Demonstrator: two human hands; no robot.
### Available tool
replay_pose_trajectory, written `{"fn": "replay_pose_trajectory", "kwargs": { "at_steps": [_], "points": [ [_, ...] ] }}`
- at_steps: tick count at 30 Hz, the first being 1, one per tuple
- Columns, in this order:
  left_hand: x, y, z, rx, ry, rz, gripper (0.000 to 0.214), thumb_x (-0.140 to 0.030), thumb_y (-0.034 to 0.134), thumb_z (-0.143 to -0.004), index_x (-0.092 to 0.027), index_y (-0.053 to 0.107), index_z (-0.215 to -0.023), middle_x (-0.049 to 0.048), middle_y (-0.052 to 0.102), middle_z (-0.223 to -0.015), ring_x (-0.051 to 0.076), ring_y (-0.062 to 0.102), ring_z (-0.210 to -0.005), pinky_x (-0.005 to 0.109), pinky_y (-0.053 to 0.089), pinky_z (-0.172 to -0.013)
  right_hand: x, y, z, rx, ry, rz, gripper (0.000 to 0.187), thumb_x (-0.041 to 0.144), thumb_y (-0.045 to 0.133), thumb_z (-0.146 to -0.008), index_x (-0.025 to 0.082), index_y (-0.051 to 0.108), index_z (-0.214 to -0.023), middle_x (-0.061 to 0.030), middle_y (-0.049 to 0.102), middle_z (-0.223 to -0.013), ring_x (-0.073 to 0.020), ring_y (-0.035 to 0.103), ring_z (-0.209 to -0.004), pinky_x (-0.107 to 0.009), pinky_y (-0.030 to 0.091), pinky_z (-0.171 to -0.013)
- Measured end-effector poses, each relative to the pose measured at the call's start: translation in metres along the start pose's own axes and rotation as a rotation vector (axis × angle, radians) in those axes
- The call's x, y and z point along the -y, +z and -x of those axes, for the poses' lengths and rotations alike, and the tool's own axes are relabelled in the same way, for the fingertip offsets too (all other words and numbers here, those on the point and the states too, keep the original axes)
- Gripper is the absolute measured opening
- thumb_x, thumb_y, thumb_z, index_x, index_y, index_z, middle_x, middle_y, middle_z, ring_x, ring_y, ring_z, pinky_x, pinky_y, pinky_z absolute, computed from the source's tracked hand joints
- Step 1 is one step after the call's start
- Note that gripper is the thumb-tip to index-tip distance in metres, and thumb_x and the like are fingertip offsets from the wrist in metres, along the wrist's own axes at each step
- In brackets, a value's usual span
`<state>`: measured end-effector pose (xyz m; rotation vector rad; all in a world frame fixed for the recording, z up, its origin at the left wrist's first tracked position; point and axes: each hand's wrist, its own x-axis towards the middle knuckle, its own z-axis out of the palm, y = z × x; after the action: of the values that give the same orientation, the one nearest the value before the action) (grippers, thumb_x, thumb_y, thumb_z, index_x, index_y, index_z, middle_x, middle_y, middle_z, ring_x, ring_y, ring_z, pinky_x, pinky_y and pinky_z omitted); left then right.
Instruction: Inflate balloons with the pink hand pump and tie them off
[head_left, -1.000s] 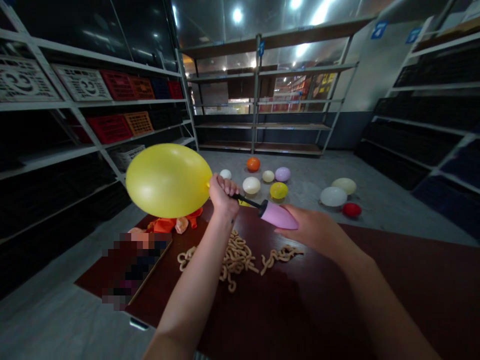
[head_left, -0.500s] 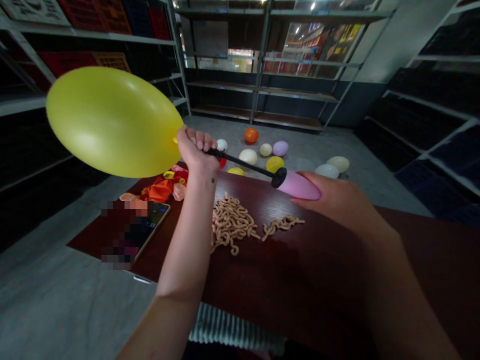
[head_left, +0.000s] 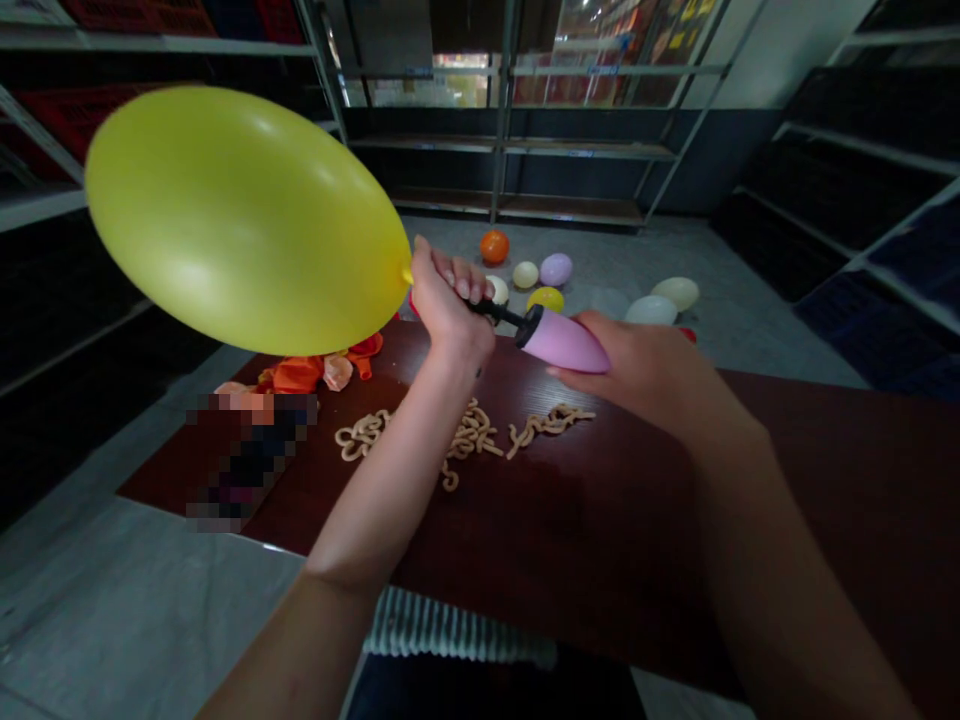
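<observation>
A large inflated yellow balloon (head_left: 240, 220) fills the upper left, its neck running into my left hand (head_left: 454, 300). That hand is closed around one end of a balloon pump, and the neck's seat on it is hidden by the fingers. My right hand (head_left: 645, 375) grips the pump's tapered pink part (head_left: 564, 342). Between the two hands a short length of black rod (head_left: 506, 315) shows. Beneath my left forearm lies a pile of beige twisted pieces (head_left: 469, 432) on the dark red table (head_left: 555, 520), with a smaller cluster (head_left: 551, 425) to its right.
Limp orange balloons (head_left: 300, 374) lie at the table's left end beside a pixelated phone-like object (head_left: 259, 460). Several blown-up balloons rest on the floor beyond, including an orange one (head_left: 494, 247) and a purple one (head_left: 556, 269). Metal shelves (head_left: 577, 150) stand behind and on both sides.
My hands have come closer together, so less black rod shows between them. The left hand has moved right with the yellow balloon, which looks somewhat larger. The whole view has tilted slightly downward.
</observation>
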<state>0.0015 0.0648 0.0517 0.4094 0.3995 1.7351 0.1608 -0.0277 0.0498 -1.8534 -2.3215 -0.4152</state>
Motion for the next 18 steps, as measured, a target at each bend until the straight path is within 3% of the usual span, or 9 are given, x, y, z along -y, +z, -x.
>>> {"fn": "replay_pose_trajectory", "kwargs": {
  "at_steps": [5, 8, 11, 13, 18],
  "points": [
    [0.018, -0.001, 0.012, 0.022, -0.062, 0.017, 0.054, -0.044, 0.044, -0.098, -0.020, 0.026, -0.053, -0.0064, 0.022, -0.041, 0.008, 0.026, -0.033, 0.024, 0.028, -0.040, 0.001, -0.001, 0.001, -0.005, -0.027, -0.009, 0.047, 0.056, 0.048, -0.087, 0.020, 0.059, -0.115, -0.0071, 0.072, -0.087, -0.0244, 0.065, -0.073, -0.029, 0.028, -0.055],
    [0.015, -0.005, 0.008, 0.050, -0.068, 0.049, 0.055, -0.043, 0.045, -0.098, -0.020, 0.026, -0.052, -0.0068, 0.020, -0.040, 0.008, 0.024, -0.032, 0.024, 0.026, -0.039, 0.007, 0.001, 0.002, -0.055, -0.072, -0.062, 0.057, 0.051, 0.047, -0.089, 0.022, 0.045, -0.138, -0.0097, 0.068, -0.115, -0.0261, 0.066, -0.086, -0.031, 0.037, -0.061],
    [0.011, -0.008, 0.003, 0.088, -0.070, 0.034, 0.055, -0.042, 0.048, -0.097, -0.020, 0.026, -0.051, -0.0069, 0.019, -0.039, 0.008, 0.022, -0.032, 0.025, 0.023, -0.038, 0.019, 0.006, 0.003, -0.068, -0.086, -0.114, 0.065, 0.045, 0.047, -0.089, 0.032, 0.026, -0.150, -0.0082, 0.057, -0.134, -0.0252, 0.066, -0.089, -0.032, 0.043, -0.064],
    [0.010, -0.009, 0.002, 0.121, -0.085, 0.014, 0.054, -0.040, 0.048, -0.097, -0.020, 0.027, -0.051, -0.0066, 0.019, -0.038, 0.008, 0.021, -0.032, 0.025, 0.021, -0.037, 0.027, 0.010, 0.002, -0.053, -0.087, -0.148, 0.068, 0.040, 0.048, -0.089, 0.035, 0.020, -0.151, -0.0072, 0.056, -0.135, -0.0252, 0.066, -0.092, -0.033, 0.046, -0.067],
    [0.013, -0.015, -0.010, 0.157, -0.226, -0.059, 0.053, -0.036, 0.043, -0.100, -0.020, 0.027, -0.052, -0.0057, 0.022, -0.038, 0.009, 0.026, -0.032, 0.025, 0.027, -0.038, 0.034, 0.015, 0.000, 0.001, -0.083, -0.210, 0.065, 0.037, 0.049, -0.088, 0.026, 0.027, -0.149, -0.0102, 0.060, -0.131, -0.0278, 0.065, -0.102, -0.038, 0.050, -0.081]
  ]
}}
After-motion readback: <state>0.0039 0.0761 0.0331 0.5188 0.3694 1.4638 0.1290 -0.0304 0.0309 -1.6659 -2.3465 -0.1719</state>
